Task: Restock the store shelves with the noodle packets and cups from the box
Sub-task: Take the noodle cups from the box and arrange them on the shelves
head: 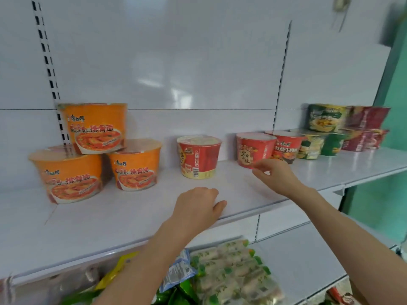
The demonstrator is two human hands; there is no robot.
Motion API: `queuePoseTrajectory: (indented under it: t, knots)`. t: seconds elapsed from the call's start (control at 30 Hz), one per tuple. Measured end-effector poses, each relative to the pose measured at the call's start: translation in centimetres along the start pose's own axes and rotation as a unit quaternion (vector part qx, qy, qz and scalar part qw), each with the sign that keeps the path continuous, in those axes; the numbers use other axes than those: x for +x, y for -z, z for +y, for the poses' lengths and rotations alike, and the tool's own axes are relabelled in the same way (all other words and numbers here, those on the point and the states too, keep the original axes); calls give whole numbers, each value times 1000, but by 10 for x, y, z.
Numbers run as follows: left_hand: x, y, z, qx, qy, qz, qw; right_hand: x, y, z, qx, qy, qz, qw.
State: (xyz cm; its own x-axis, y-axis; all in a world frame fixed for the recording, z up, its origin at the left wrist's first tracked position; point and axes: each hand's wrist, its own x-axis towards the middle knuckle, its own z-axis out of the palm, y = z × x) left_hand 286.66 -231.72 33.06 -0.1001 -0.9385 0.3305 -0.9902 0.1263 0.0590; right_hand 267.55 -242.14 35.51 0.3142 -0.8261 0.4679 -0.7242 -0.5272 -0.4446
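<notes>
The white shelf [132, 216] runs across the view, with a glossy white back panel [176, 62] behind it. At its left end stand three orange noodle bowls [97, 128], two side by side on the shelf and the third stacked on top of them, against the panel. At the far right, green bowls [326, 117] and dark red bowls [367, 117] are stacked two high. Below the shelf's front edge lies a heap of pale green noodle packets [231, 271] on a lower level.

A lone red cup [199, 157] stands upright mid-shelf, apart from the others. To its right a second red cup [255, 148] stands just beside a third red cup [286, 146].

The left hand [198, 205] rests palm down on the shelf near the front edge, in front of the lone red cup, fingers loosely bent and holding nothing. The right hand [275, 175] reaches to the base of the second red cup, thumb and forefinger parted and not closed on it; whether the fingertips touch it is unclear.
</notes>
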Motion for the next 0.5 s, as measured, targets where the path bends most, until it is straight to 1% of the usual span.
queuePoseTrajectory:
  t: [0.1,0.17,0.23,0.37,0.5]
  knots:
    - [31,-13,30,-2,25,-6,1000,18,21,31,-22,18,-2,1000]
    - [46,-21,41,9,52,-13,999,35,29,39,-32,44,-11,998]
    - [54,-28,42,9,86,-18,996,56,31,39,-16,77,-18,997]
    - [56,-39,36,-42,139,-23,989,94,15,11,33,144,-18,989]
    - [55,-39,37,-63,154,-13,986,118,-10,-37,42,191,-50,979]
